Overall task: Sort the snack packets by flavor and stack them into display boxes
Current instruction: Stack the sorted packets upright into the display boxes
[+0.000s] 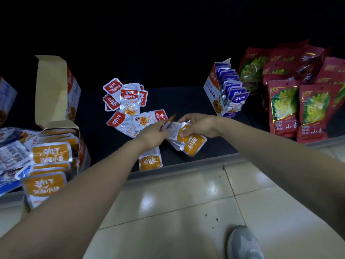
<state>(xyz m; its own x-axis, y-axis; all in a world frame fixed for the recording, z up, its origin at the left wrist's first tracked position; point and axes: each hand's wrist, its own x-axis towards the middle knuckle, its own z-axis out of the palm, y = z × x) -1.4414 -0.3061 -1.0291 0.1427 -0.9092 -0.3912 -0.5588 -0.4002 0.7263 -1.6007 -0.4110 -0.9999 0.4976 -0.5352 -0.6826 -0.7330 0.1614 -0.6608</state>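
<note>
My right hand grips a fanned stack of orange snack packets above the dark shelf. Against the stack's left side, my left hand pinches another packet seen edge-on. One orange packet lies flat near the shelf's front edge below my left hand. Loose red packets lie in a heap behind my hands. An open display box at the left holds orange packets. At the right, a display box stands filled with blue packets.
Large red bags with green pictures stand at the far right. Blue and white packets are heaped at the far left, beside another box. The shelf's metal edge runs across, tiled floor and my grey shoe below.
</note>
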